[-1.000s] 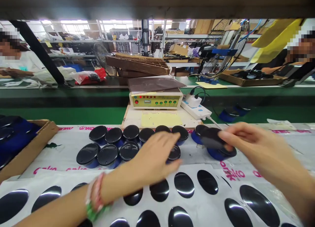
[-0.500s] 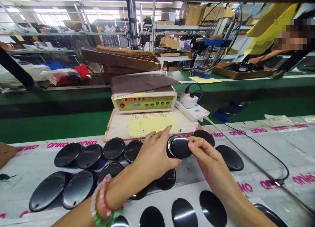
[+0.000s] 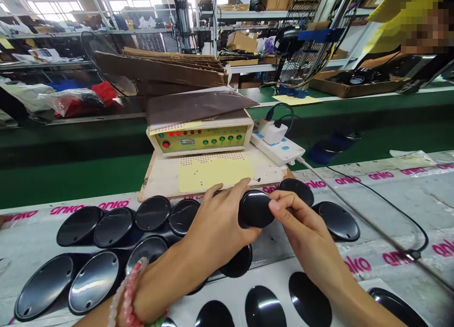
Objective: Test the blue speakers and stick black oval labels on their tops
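While the left hand (image 3: 220, 228) cups one end of a glossy black oval disc (image 3: 256, 209), the right hand (image 3: 305, 228) pinches the other end between thumb and fingertips, so both hands are closed on it and neither is spread wide. The disc sits between them, its long axis running roughly side to side across the view, with the left fingers (image 3: 230, 193) reaching past its left end. Neither hand is clearly nearer; each holds one end. The left forearm, wearing beaded bracelets (image 3: 128, 294), comes in from the lower left, and the right forearm comes in from the lower right, its wrist bent inward. Around them, more black oval discs (image 3: 159, 212) lie in loose rows on the desk (image 3: 407, 199), which is covered by a film printed with pink lettering. A white backing sheet (image 3: 227, 275) bearing black ovals lies nearest the person. Farther off, a yellow-panelled control box (image 3: 200, 140) stands on a wooden board beside a white power strip (image 3: 278, 150).
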Available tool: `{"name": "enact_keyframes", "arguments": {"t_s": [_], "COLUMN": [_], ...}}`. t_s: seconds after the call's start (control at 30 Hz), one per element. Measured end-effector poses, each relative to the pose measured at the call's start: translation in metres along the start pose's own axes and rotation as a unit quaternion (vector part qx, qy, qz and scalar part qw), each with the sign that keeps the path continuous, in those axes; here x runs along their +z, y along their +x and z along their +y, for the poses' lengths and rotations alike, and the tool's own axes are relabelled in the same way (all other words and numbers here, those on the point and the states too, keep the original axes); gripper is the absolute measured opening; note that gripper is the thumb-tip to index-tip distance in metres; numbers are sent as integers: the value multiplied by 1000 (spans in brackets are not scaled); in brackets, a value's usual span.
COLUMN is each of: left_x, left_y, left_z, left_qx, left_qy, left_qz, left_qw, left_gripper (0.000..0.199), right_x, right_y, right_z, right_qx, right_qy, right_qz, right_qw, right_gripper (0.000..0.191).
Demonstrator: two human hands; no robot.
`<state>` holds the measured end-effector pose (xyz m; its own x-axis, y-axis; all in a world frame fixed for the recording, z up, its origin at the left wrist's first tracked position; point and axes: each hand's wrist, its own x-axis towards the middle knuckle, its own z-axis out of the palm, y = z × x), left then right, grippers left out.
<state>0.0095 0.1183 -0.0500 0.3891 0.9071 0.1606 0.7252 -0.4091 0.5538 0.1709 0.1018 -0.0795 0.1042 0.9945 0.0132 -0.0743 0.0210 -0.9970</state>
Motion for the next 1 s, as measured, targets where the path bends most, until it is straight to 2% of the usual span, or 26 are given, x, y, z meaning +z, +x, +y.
{"name": "enact_keyframes", "arguments": {"t_s": [0.2, 0.47, 0.67, 1.0], "left_x": [-2, -2, -4, -2], "left_y": [0, -2, -2, -3], "left_z": [0, 1, 3, 3], "left_qx": [26, 26, 13, 45], "left_qy": [-9, 14, -31, -35], "left_qz": [-14, 0, -4, 26], "left_qw": [1000, 1000, 999, 998], "left_gripper": [52, 53, 54, 55], "right_x": [0, 2, 2, 4], "right_y": [-1, 0, -3, -6], "right_z": [0, 2, 3, 0], "right_qx": [0, -24, -65, -107], "right_qy": [9, -34, -59, -86], "right_qz": [-5, 10, 14, 23], "right_qw": [1000, 999, 996, 990], "right_gripper": [28, 29, 24, 22]}}
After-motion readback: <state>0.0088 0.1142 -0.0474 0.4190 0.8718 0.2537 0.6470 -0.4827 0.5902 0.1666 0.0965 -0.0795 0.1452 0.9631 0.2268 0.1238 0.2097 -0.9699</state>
